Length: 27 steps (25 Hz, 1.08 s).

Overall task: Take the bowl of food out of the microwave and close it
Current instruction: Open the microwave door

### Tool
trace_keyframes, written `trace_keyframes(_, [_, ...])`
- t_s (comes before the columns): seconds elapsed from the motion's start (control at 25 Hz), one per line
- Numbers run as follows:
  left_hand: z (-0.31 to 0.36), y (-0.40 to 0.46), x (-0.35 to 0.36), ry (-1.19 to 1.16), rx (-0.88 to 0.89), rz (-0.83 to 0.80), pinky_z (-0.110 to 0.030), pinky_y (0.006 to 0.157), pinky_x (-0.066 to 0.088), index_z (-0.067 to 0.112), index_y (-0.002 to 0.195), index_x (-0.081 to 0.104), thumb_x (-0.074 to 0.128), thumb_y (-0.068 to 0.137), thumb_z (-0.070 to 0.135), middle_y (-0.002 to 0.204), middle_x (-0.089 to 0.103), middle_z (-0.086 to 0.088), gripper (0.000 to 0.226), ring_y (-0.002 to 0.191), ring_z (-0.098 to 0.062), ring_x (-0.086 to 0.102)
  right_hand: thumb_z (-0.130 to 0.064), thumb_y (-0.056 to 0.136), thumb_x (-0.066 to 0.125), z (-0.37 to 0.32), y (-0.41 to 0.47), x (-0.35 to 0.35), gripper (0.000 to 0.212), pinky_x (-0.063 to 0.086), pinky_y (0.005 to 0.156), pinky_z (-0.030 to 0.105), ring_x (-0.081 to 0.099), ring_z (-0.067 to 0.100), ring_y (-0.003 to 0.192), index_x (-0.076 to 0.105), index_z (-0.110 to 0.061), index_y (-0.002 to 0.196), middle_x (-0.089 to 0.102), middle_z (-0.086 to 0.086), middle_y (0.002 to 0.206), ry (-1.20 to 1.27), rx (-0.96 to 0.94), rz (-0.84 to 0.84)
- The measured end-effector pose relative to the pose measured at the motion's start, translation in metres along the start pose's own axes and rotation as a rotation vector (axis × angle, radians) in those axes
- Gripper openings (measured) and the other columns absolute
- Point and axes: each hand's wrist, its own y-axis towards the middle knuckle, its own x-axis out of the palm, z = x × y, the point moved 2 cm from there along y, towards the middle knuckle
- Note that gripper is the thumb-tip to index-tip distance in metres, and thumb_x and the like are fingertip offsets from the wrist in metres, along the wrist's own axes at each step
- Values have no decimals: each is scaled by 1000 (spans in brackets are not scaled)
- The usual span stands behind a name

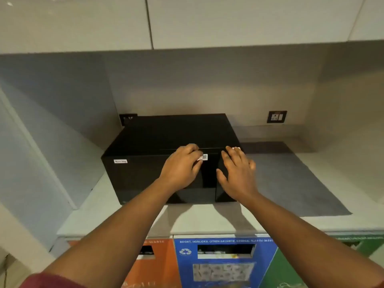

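Note:
A black microwave [158, 140] stands on a pale counter [116, 213], its door shut, so its inside and any bowl are hidden. A small white label sits on the door's upper left. My left hand [182, 167] rests on the right part of the door near its top edge, fingers curled beside a small sticker [204, 157]. My right hand [239, 173] lies flat with fingers spread against the control panel at the microwave's right end. Neither hand holds anything.
A grey mat [291, 179] covers the counter right of the microwave. A wall socket [276, 116] is on the back wall. Cupboards hang overhead. Below the counter front are orange [153, 267], blue [224, 262] and green waste bin fronts. A wall closes the left side.

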Motion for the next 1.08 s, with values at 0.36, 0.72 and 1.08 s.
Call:
trace_keyframes(0.36, [-1, 26, 77, 252, -133, -78, -55, 121, 17, 29, 157, 30, 50, 97, 54, 165, 33, -2, 68, 153, -30, 24, -51, 90, 62, 57, -19, 104, 85, 18, 114, 66, -14, 34, 154, 18, -28, 159, -4, 13, 168, -79, -83, 67])
trace_keyframes(0.72, [7, 51, 91, 287, -143, -27, -51, 117, 31, 15, 132, 55, 64, 87, 62, 160, 41, -8, 66, 150, -29, 33, -31, 81, 81, 77, -69, 175, 123, 52, 97, 37, 20, 37, 151, -16, -30, 157, -11, 16, 166, 424, 208, -16])
trace_keyframes(1.08, [7, 47, 91, 318, -92, -59, -51, 121, 27, 22, 156, 29, 65, 88, 58, 164, 35, -6, 85, 151, -30, 29, -33, 83, 79, 74, -70, 186, 125, 47, 98, 36, 42, 39, 141, -25, -43, 150, 18, 24, 163, 425, 292, -60])
